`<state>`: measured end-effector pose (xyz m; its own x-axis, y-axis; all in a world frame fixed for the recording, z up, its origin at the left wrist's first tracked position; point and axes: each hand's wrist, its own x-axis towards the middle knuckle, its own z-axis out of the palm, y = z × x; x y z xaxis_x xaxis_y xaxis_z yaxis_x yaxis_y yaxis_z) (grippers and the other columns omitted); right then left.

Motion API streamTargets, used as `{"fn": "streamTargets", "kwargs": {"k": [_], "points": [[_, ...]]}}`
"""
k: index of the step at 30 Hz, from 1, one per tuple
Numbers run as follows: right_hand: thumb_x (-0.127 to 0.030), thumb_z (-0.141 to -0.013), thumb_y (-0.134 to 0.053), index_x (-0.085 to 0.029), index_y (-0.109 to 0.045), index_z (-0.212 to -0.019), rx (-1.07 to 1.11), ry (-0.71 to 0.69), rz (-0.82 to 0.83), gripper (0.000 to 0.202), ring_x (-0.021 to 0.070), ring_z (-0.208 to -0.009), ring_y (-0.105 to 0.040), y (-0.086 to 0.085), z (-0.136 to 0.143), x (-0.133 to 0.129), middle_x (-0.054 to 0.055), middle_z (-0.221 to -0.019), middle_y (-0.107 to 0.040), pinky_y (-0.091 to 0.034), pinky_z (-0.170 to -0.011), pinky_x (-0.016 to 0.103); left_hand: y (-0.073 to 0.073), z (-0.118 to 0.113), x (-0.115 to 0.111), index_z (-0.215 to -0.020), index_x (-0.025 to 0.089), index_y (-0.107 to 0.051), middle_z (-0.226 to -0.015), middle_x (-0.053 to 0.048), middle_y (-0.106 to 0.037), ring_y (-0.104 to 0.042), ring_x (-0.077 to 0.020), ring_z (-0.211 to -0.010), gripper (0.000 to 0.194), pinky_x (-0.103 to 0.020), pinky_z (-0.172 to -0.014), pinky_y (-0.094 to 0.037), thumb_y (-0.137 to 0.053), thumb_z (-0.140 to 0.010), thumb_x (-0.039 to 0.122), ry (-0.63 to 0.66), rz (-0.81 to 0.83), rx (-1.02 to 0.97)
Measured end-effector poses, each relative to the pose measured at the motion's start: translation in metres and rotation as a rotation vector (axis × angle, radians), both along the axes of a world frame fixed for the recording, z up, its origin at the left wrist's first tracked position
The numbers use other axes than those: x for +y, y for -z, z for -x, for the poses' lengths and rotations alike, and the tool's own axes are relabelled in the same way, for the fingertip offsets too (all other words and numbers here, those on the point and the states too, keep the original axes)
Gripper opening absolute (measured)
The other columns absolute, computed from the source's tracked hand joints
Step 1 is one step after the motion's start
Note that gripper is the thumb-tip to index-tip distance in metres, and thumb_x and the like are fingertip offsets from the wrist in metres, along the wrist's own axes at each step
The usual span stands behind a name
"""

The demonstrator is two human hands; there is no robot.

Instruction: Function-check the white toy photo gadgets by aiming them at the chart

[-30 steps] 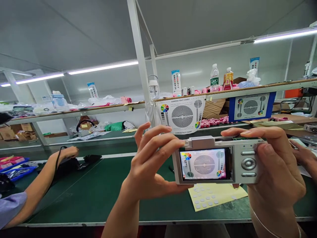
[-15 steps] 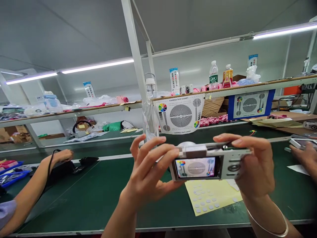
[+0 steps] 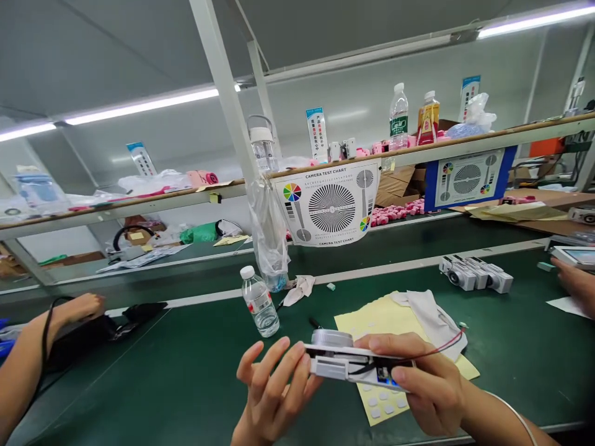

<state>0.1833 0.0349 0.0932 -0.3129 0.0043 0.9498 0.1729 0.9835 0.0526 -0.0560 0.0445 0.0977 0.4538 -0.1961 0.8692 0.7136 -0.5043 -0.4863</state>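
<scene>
Between my two hands is a white digital camera (image 3: 332, 368), its top side turned up toward me and its silver lens ring pointing away. The top cover is off, so the wiring and a blue-lit circuit board show inside, and a red wire trails out to the right. My left hand (image 3: 279, 387) grips the camera's left end with the fingertips. My right hand (image 3: 430, 378) pinches the right end, thumb near the lit board. Under the camera lies a yellow sheet (image 3: 360, 322) with white stickers, and a white cloth (image 3: 430, 316) rests partly on it.
A water bottle (image 3: 260, 303) stands on the green bench (image 3: 186, 371). Several white cameras (image 3: 474, 274) sit at the back right. A camera test chart (image 3: 331, 207) hangs from the shelf. Co-workers' hands show at left (image 3: 81, 308) and right (image 3: 579, 282).
My hands have lowered the camera and tipped it, so its open top faces me and its screen no longer shows. The bottle and the row of cameras have come into sight.
</scene>
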Motion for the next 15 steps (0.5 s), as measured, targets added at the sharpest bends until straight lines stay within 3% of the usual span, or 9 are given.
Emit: {"fn": "streamTargets", "kwargs": {"k": [3,5,8,12,15], "points": [[-0.011,-0.094,-0.046,-0.027,-0.038,-0.148,-0.007,-0.049,0.067,0.056,0.0278,-0.100,-0.072,0.006,-0.002,0.006,0.015,-0.120,-0.068,-0.064,-0.079,0.041,0.009,0.001,0.008,-0.080,0.014,-0.057,-0.089,-0.006,-0.062,-0.062,-0.0193,-0.090,0.012,-0.043,-0.103,-0.040,-0.069,-0.082,0.013,0.006,0.004,0.020],[-0.015,-0.093,-0.051,-0.031,-0.045,-0.143,0.028,-0.108,0.178,0.053,0.0274,-0.103,-0.071,0.012,-0.002,0.013,0.012,-0.121,-0.067,-0.062,-0.085,0.041,0.015,0.002,0.017,-0.083,0.014,-0.058,-0.092,-0.006,-0.062,-0.061,-0.0202,-0.093,0.012,-0.043,-0.104,-0.040,-0.070,-0.080,0.013,0.031,0.048,0.001],[-0.024,-0.098,-0.045,-0.033,-0.055,-0.127,0.141,-0.159,0.529,0.032,0.0247,-0.104,-0.069,0.025,-0.002,0.033,0.009,-0.119,-0.066,-0.062,-0.083,0.039,0.027,-0.001,0.039,-0.104,0.015,-0.058,-0.102,-0.009,-0.063,-0.059,-0.0241,-0.104,0.034,-0.043,-0.103,-0.042,-0.073,-0.074,0.015,0.172,0.403,-0.066],[-0.027,-0.101,-0.038,-0.028,-0.045,-0.117,0.212,-0.239,1.093,0.018,0.0180,-0.076,-0.073,0.058,-0.006,0.073,0.007,-0.102,-0.066,-0.062,-0.052,0.028,0.047,-0.010,0.074,-0.119,0.018,-0.050,-0.114,-0.011,-0.062,-0.063,-0.0251,-0.104,0.057,-0.037,-0.087,-0.055,-0.068,-0.065,0.017,0.274,0.962,-0.068],[-0.038,-0.090,-0.057,-0.029,-0.038,-0.114,0.214,-0.328,1.372,0.032,0.0181,-0.072,-0.071,0.091,-0.011,0.096,0.001,-0.091,-0.064,-0.063,-0.059,0.035,0.069,-0.018,0.095,-0.118,0.020,-0.048,-0.112,-0.008,-0.065,-0.067,-0.0239,-0.100,0.061,-0.034,-0.085,-0.058,-0.068,-0.060,0.016,0.287,1.168,-0.071]]}}
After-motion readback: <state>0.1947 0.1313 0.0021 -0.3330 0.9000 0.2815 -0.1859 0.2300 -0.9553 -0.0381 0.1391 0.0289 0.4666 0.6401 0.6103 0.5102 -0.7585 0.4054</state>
